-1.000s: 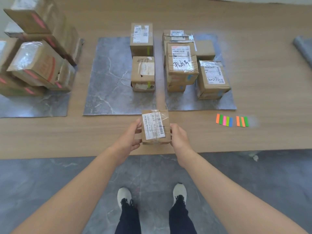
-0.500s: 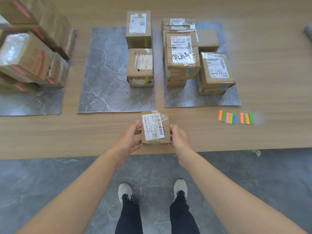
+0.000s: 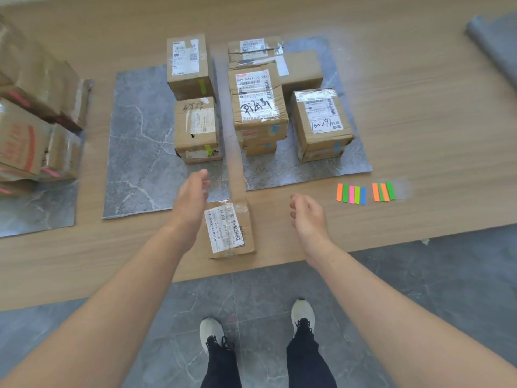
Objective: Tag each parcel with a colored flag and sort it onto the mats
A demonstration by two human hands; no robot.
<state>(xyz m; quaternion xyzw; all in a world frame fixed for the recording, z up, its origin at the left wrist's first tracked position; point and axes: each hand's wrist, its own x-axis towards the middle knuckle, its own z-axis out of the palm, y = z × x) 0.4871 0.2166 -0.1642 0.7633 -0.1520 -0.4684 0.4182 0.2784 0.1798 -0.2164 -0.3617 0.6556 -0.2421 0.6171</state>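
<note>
The small parcel [image 3: 229, 229] is lying flat on the wooden table [image 3: 419, 130], near its front edge and just short of the gap between the middle mat [image 3: 140, 152] and the right mat [image 3: 307, 172]. It is probably sitting there, on bare wood and on neither mat, because it is showing no flag and is not ready to be sorted.

Both grips are released. The left hand [image 3: 193, 196] is hovering with relaxed fingers above the near corner of the middle mat, its forearm crossing the parcel's left edge in this view. The right hand [image 3: 306, 212] is hanging loosely curled and holding nothing, between the parcel and the flag strips [image 3: 352, 194]. That is likely putting it in line for a reach to the strips.

The parcel's shipping label is facing up, so the sides are staying free for a flag. Its long axis seems to be running away from the person toward the mats, with the far end leaning slightly left. The label's barcode is running along that same line.

The boxes on the middle mat are carrying green flags [image 3: 202, 85], and those on the right mat are carrying blue flags [image 3: 275, 128].
</note>
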